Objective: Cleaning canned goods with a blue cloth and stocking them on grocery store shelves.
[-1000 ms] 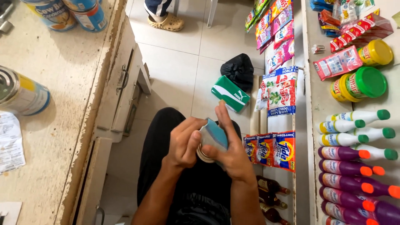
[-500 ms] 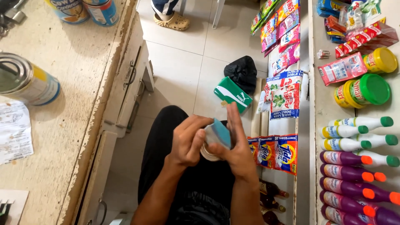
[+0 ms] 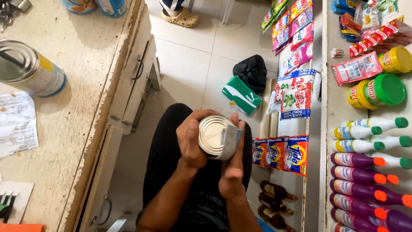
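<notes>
I am seated and hold a silver tin can (image 3: 211,134) over my lap, its flat round end turned up towards me. My left hand (image 3: 190,138) wraps around the can's left side and grips it. A grey flat piece (image 3: 231,141) lies against the can's right side, pinched there by my right hand (image 3: 233,168), whose fingers reach up along it. My legs in black trousers (image 3: 171,141) are under both hands.
A worn counter (image 3: 77,107) with drawers runs on the left, bearing another can (image 3: 28,71) and a paper slip (image 3: 17,124). On the right, shelves (image 3: 324,129) hold detergent packets, jars and several bottles. A green box (image 3: 241,94) and a black bag (image 3: 253,71) lie on the tiled floor.
The can has been turned so its bare metal end faces up. The blue-sided view of it is gone and my right hand has slid lower along its side.
</notes>
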